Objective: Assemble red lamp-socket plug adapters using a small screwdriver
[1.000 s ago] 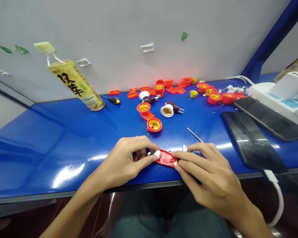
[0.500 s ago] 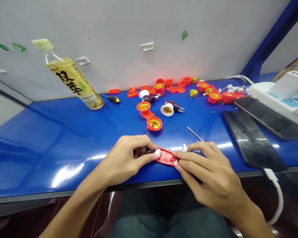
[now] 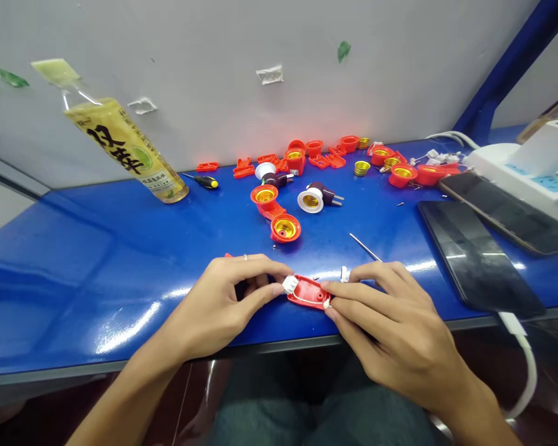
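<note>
My left hand [image 3: 230,297] pinches a small white plastic part [image 3: 290,284] between thumb and forefinger at the left end of a red plastic shell [image 3: 307,294]. That shell lies open side up by the table's front edge, a thin white wire running along its near wall to a white bit at its right end. The fingers of my right hand [image 3: 390,316] close on the shell's right end. Beyond my right fingertips lie a small white piece [image 3: 345,274] and a thin metal shaft [image 3: 365,247], partly hidden by the hand.
Behind are a red double lamp socket [image 3: 273,214], a dark plug with white socket [image 3: 312,199], and several red socket parts [image 3: 295,158]. A screwdriver [image 3: 205,181] and drink bottle [image 3: 130,152] stand left. Phones [image 3: 478,257] and a white power strip [image 3: 534,164] are right.
The white part in my left hand has tilted and shifted slightly left, a little out of the shell's end. My right hand keeps its hold. The whole view has shifted slightly.
</note>
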`<state>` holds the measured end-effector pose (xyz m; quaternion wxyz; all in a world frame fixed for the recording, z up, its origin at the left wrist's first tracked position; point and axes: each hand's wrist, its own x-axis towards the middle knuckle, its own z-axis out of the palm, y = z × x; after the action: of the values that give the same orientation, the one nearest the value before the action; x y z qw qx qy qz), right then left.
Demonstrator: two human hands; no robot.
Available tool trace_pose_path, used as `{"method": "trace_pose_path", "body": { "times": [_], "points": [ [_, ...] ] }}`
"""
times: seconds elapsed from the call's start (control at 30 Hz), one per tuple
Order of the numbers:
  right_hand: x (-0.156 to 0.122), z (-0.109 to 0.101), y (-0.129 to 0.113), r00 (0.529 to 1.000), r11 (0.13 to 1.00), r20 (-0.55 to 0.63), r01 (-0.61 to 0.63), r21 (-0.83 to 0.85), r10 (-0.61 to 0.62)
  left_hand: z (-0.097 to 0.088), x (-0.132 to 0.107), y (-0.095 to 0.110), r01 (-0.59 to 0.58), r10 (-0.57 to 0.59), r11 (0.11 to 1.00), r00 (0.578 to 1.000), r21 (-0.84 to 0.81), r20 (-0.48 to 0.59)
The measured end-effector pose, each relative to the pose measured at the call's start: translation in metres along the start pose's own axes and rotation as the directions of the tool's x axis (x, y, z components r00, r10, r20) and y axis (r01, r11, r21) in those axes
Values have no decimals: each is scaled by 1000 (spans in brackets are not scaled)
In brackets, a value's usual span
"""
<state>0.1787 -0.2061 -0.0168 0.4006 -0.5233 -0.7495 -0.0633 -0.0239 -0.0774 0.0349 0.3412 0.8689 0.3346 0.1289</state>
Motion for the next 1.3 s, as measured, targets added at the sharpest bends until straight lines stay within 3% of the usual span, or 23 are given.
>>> {"method": "trace_pose_path", "body": {
  "times": [0.9, 1.3],
  "points": [
    [1, 0, 1, 1000, 1000, 2, 10, -7, -10, 2, 0, 5, -26, 26, 1000, 999, -1, -32],
    [1, -2, 1, 1000, 1000, 11, 12, -24, -12, 0, -6, 0, -84, 88, 989, 996, 120, -32]
  ]
}}
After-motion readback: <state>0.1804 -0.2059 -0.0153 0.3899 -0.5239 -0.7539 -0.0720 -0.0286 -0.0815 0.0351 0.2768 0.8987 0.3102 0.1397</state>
